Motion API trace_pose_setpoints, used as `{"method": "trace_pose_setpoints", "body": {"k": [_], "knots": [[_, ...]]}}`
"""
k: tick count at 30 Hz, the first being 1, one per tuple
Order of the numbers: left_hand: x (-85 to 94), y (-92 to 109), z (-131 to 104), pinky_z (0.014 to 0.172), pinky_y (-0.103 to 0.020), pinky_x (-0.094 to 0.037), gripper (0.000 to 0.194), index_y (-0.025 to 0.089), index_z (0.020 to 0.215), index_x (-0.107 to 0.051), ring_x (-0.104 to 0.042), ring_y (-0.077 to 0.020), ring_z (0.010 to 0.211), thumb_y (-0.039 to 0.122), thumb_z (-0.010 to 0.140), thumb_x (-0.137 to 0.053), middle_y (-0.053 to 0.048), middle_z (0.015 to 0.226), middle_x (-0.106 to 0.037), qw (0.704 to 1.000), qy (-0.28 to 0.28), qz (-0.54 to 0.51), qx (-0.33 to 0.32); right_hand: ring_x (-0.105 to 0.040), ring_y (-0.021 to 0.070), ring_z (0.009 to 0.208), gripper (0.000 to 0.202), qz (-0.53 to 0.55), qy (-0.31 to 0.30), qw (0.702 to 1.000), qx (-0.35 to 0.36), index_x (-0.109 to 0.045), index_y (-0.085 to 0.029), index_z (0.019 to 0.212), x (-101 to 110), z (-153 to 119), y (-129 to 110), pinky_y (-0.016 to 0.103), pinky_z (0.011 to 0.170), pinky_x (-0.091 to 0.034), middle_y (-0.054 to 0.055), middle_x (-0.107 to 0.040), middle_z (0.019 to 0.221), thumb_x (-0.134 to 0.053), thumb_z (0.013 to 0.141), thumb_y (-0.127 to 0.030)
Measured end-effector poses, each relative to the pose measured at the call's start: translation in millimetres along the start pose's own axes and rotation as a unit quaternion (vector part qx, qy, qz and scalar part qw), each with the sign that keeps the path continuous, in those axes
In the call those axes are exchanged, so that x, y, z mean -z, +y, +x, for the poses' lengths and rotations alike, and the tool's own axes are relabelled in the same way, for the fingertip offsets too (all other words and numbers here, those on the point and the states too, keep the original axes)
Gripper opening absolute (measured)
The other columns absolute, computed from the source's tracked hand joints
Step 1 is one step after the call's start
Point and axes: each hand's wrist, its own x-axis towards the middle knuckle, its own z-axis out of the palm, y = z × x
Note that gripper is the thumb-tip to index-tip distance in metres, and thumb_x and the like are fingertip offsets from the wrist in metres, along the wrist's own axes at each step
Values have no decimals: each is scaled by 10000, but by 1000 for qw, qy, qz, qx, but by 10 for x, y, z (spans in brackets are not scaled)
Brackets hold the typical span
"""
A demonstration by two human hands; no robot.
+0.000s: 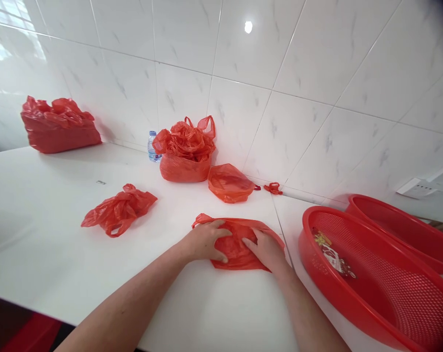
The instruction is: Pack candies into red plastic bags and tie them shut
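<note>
A red plastic bag (pixel 239 244) lies spread on the white table in front of me. My left hand (pixel 206 240) rests on its left part, with the fingers apart and curved over the plastic. On the right part lies my right hand (pixel 268 248), its thumb stretched toward the middle and held away from the index finger; its other fingers are partly hidden. Neither hand is visibly closed round anything. Behind the hands sits another red bag (pixel 230 182), puffed up. To the left, a crumpled red bag (pixel 121 209) lies by itself.
Two red plastic baskets (pixel 356 288) stand at the right. By the tiled wall are a bundle of red bags (pixel 186 166), a water bottle (pixel 153 146), a larger bundle (pixel 62 132) and a small red scrap (pixel 274 188). A socket box (pixel 419 188) is on the wall.
</note>
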Motion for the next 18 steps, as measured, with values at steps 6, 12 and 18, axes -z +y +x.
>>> {"method": "trace_pose_setpoints", "body": {"k": [6, 12, 18], "knots": [[92, -2, 44, 818, -335, -461, 217, 209, 980, -609, -565, -200, 962, 268, 892, -420, -66, 1071, -624, 972, 222, 63, -37, -564, 248, 1074, 365, -67, 93, 987, 113, -590, -222, 1186, -36, -74, -166, 391, 904, -446, 80, -624, 1158, -469, 862, -338], [66, -197, 58, 818, -373, -442, 131, 212, 919, -580, -544, -253, 1059, 197, 813, -505, -90, 1189, -577, 970, 195, 110, 92, -387, 254, 1282, 437, 34, -51, 988, 143, -556, -317, 1236, -79, -149, -229, 425, 988, -407, 20, -422, 1400, -546, 811, -424], [43, -326, 88, 595, -283, -411, 186, 232, 913, -545, -592, -180, 710, 162, 847, -386, -15, 813, -650, 963, 167, 33, 207, -442, 205, 1242, 417, 118, -35, 983, 138, -541, -280, 1231, -106, -161, -236, 393, 1032, -377, 41, -491, 1332, -516, 833, -400]]}}
